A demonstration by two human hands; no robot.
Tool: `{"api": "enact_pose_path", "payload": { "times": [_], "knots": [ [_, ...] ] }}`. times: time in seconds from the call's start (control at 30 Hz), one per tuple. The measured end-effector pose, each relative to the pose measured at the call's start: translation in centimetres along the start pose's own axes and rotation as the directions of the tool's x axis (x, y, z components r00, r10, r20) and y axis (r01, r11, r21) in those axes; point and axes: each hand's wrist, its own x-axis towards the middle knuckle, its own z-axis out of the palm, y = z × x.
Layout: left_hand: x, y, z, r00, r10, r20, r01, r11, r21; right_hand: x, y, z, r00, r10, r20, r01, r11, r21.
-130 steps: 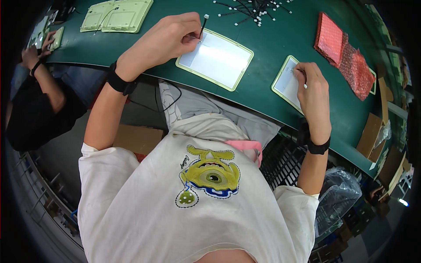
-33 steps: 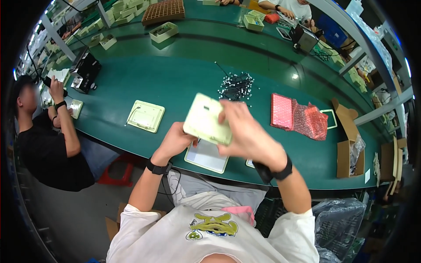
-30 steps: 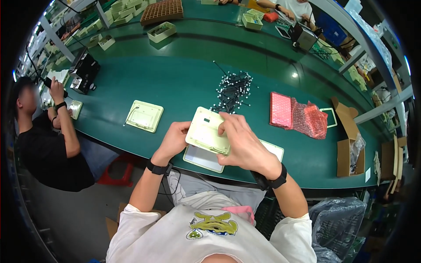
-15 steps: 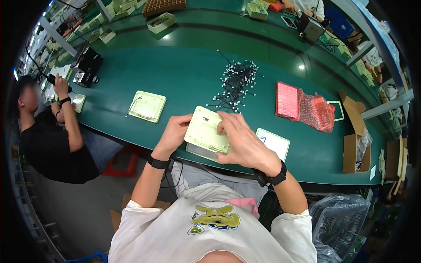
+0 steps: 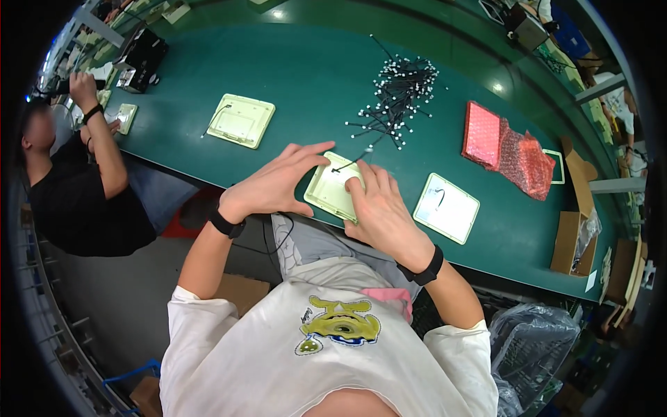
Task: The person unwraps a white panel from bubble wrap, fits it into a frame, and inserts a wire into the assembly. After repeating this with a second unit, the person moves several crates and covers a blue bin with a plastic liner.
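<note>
The person holds a pale green square panel (image 5: 335, 189) at the near edge of the green table (image 5: 292, 76), just above the lap. The left hand (image 5: 274, 186) cups the panel's left side, thumb under the near corner and fingers spread and curved over its top edge. The right hand (image 5: 379, 208) lies flat on the panel's right half, fingers together and pressing down. A thin black wire (image 5: 351, 161) with a white tip rests on the panel's far corner, touching it. The step in hand looks like fitting that wire into the panel; the next move likely calls for one hand to steady the panel while the fingertips of the other pinch the wire end and seat it, with care not to bend it.

A loose heap of the same black wires (image 5: 399, 87) lies farther back on the table. To the right, a second panel (image 5: 446, 207) lies flat with a short wire on it, and a third panel (image 5: 240, 119) lies to the left, well apart. Pink bubble-wrap bags (image 5: 506, 149) sit at the right, one flat and rectangular, one crumpled. An open brown cardboard box (image 5: 573, 240) stands at the table's right end, with a small white label (image 5: 591, 281) just beside it. A clear plastic bag (image 5: 531, 344) hangs below the table edge. Another person in black (image 5: 76, 187) works at the far left
</note>
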Motion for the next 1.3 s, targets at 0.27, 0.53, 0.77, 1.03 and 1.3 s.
{"api": "enact_pose_path", "payload": {
  "times": [0.27, 0.53, 0.77, 1.03, 1.3],
  "knots": [
    [0.8, -0.2, 0.3, 0.997, 0.016, 0.076, -0.022, 0.997, 0.080, -1.0, -0.2, -0.8, 0.997, 0.059, 0.059, -0.056, 0.997, -0.049],
    [0.7, -0.2, 0.3, 0.997, 0.037, 0.062, -0.044, 0.993, 0.113, -1.0, -0.4, -1.1, 0.994, 0.063, 0.085, -0.060, 0.997, -0.045],
    [1.1, -0.7, 0.4, 0.997, 0.039, 0.072, -0.052, 0.981, 0.189, -1.0, 0.5, -0.8, 0.996, 0.044, 0.080, -0.040, 0.998, -0.051],
    [-1.8, -0.4, -0.7, 0.996, 0.076, -0.042, -0.069, 0.986, 0.152, 1.2, -1.4, -0.6, 0.997, 0.013, 0.079, -0.010, 0.999, -0.039],
    [-5.2, -3.7, -2.0, 0.766, -0.142, -0.628, 0.265, 0.958, 0.107, 11.5, -1.3, 1.3, 0.999, 0.049, -0.004, -0.049, 0.999, -0.023]
  ]
}}
